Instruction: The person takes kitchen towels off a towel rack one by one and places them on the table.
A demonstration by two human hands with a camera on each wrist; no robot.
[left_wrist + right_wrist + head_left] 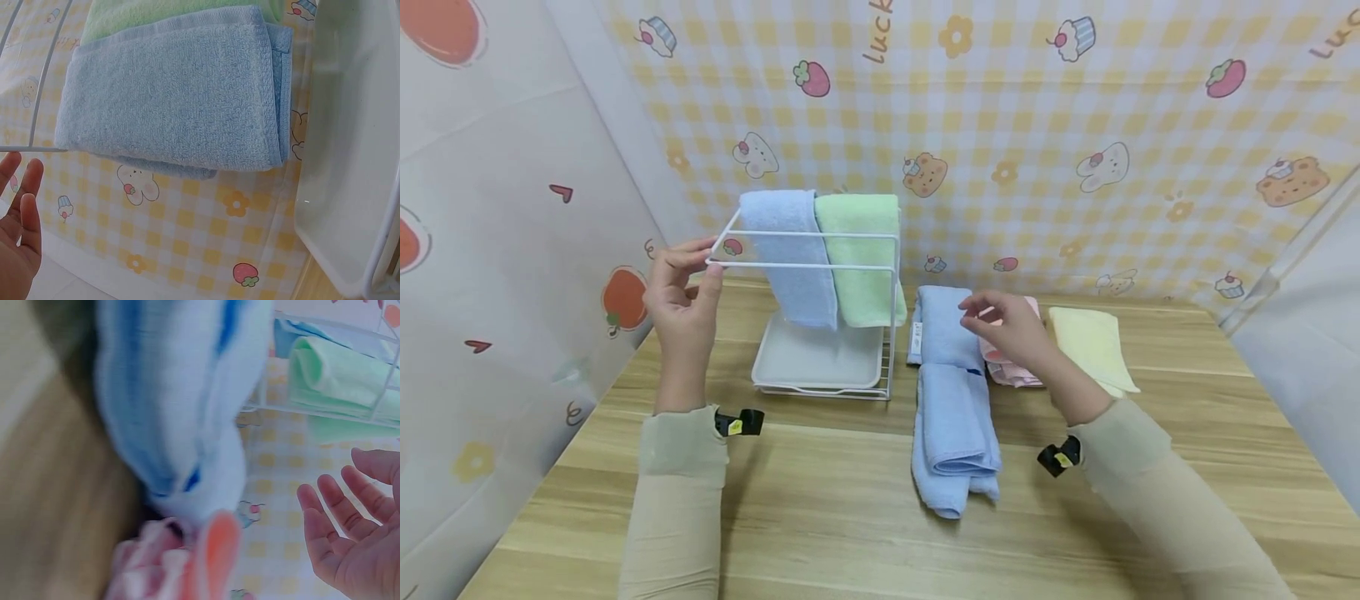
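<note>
A white wire rack (891, 358) stands on the table, a blue towel (790, 267) and a green towel (865, 275) draped side by side over its back rail. At the rack's front left top corner, my left hand (681, 292) pinches the wire between thumb and fingers; the left wrist view shows its fingertips at the wire beside the hanging blue towel (169, 94). My right hand (1011, 329) hovers over the folded towels with loosely bent fingers and holds nothing. Below and left of it lie folded blue towels (951, 325), and partly hidden behind it a pink towel (1015, 371).
A white tray (816, 354) sits in the rack's base. To the right of the pink towel lies a folded yellow towel (1086, 342). A patterned cloth wall (865, 133) rises behind the wooden table (820, 508), and another stands at the left.
</note>
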